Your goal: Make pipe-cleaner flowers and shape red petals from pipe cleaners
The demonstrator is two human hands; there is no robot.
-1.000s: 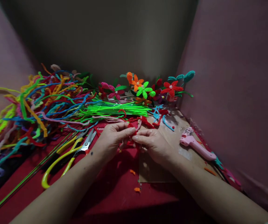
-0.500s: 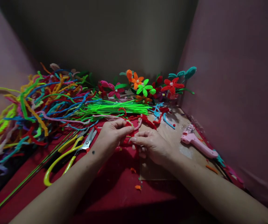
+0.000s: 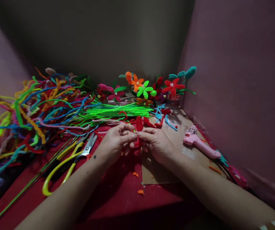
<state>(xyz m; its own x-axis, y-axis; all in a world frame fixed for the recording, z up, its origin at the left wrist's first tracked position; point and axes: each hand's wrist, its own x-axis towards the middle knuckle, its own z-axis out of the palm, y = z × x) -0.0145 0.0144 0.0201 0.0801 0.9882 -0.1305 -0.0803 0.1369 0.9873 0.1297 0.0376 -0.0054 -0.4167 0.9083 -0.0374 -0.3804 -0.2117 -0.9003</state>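
Note:
My left hand (image 3: 120, 138) and my right hand (image 3: 157, 140) meet over the red tabletop, thumbs and forefingers pinched close together. Between them is a red pipe-cleaner petal (image 3: 139, 124), its looped tip standing up above my fingertips. More red fuzzy stem shows below the pinch, partly hidden by the fingers. A bit of bright green shows beside the left fingertips. Behind my right hand, another red pipe-cleaner piece (image 3: 148, 122) lies near the cardboard's edge.
Left of my hands lie yellow-handled scissors (image 3: 89, 145) beside pliers (image 3: 67, 150). A heap of coloured pipe cleaners (image 3: 44, 105), a bright green bundle (image 3: 118, 110) and finished flowers (image 3: 144, 90) sit behind. A pink glue gun (image 3: 201, 145) rests on cardboard (image 3: 162, 174) at right.
The red petal has turned upright above my fingertips, and the pink stem beside it no longer shows. My right hand has closed in on my left. The view has shifted slightly.

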